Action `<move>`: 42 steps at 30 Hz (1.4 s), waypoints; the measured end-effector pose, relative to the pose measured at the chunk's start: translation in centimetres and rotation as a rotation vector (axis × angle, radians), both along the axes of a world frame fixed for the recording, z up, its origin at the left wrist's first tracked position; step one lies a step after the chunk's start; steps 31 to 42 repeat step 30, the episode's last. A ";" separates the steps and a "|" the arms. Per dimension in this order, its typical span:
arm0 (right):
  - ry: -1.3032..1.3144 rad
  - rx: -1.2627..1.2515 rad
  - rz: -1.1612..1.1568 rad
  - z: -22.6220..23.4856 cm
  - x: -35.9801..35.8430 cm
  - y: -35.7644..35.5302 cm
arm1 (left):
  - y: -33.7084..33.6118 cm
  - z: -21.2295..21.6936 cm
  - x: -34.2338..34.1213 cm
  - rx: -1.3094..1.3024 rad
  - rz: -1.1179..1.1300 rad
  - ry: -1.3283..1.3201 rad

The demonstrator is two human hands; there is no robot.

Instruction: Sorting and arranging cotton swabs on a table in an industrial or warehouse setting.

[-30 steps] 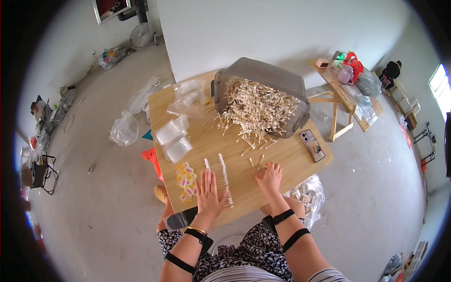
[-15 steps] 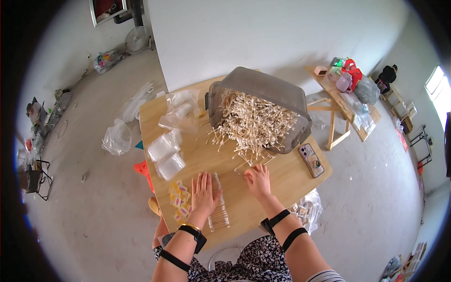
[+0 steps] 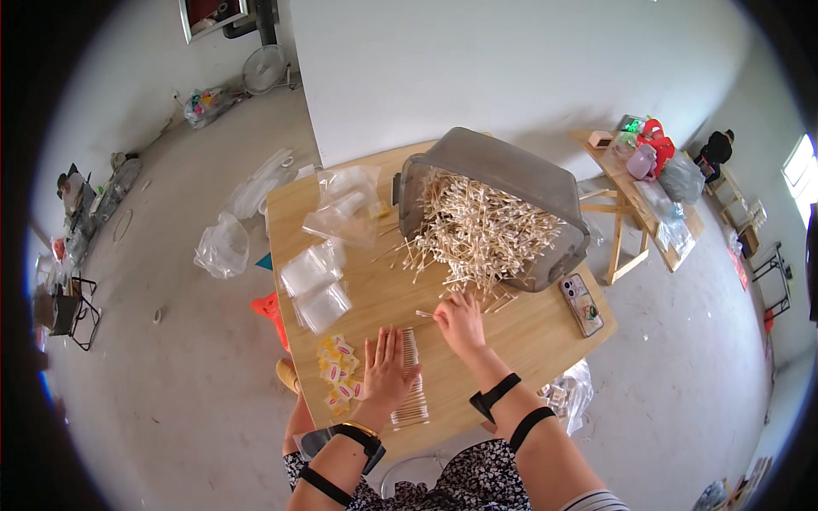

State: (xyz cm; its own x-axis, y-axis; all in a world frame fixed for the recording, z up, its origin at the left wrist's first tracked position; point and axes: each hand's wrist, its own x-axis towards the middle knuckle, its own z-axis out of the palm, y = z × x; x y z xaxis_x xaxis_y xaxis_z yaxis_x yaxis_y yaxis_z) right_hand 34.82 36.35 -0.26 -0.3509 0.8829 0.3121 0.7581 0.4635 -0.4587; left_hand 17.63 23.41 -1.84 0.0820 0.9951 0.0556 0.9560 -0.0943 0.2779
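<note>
My left hand [image 3: 388, 372] lies flat with fingers stretched out, its thumb over a neat row of cotton swabs [image 3: 412, 402] laid side by side. My right hand [image 3: 461, 325] pinches cotton swabs [image 3: 423, 314] whose white tips stick out to the left; how many is hard to make out. Beyond it, a grey plastic bin [image 3: 503, 162] rests on its side with a big heap of cotton swabs [image 3: 486, 226] spilling from its mouth. Left of my left hand are small yellow and white labels [image 3: 336, 366].
Clear plastic bags [image 3: 315, 289] lie along the left of the wooden table [image 3: 375, 298]. A phone [image 3: 581, 304] lies near its right edge. A second table [image 3: 652, 209] holds bags and a purple container. Bags sit on the floor. Far right, a person [image 3: 714, 153] is in dark clothes.
My right hand has lifted swabs from beside the heap, their tips now pointing left. My left hand stays flat by the row. The whole view has shifted slightly.
</note>
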 end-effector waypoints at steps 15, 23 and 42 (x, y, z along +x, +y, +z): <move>0.002 -0.001 -0.310 1.0 1.4 0.3 | 2.5 1.0 -0.2 -0.103 0.008 0.195; -0.022 0.019 -0.352 -1.3 2.7 1.2 | 2.7 1.3 -0.5 -0.124 0.053 0.131; 0.096 -0.110 0.001 -1.1 -2.7 -0.2 | 1.2 0.5 -0.9 -0.167 0.062 -0.016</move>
